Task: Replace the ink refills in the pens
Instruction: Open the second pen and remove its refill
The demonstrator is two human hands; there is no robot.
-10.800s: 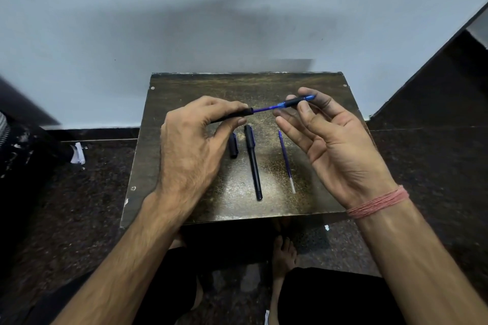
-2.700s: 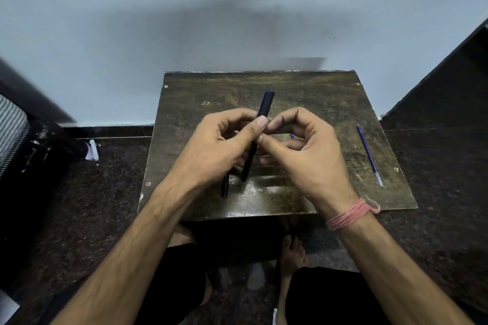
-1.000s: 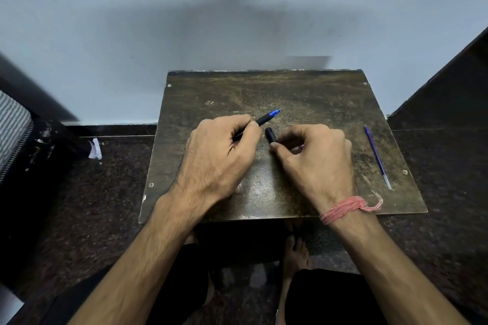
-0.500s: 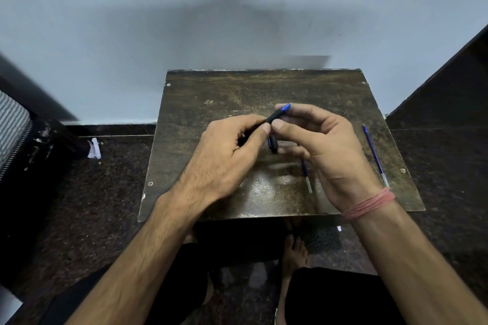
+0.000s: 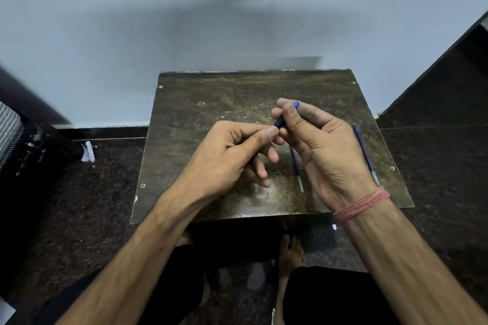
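A black pen [image 5: 280, 122] with a blue tip and bare metal point is held over the small dark table [image 5: 200, 119]. My left hand [image 5: 227, 158] grips its barrel, which is mostly hidden in the fist. My right hand [image 5: 317, 145] pinches the blue tip end between thumb and fingers. One blue ink refill [image 5: 296, 166] lies on the table under my right hand, partly hidden. A second blue refill [image 5: 365, 153] lies near the table's right edge.
The table stands against a pale wall [image 5: 184, 21] on a dark speckled floor. A scrap of white paper [image 5: 88, 152] lies on the floor at left. My bare foot [image 5: 290, 253] shows below the table's front edge.
Both hands have lifted off the table with the pen. My right hand has moved from the loose black piece to the pen's blue tip. A refill now shows under it.
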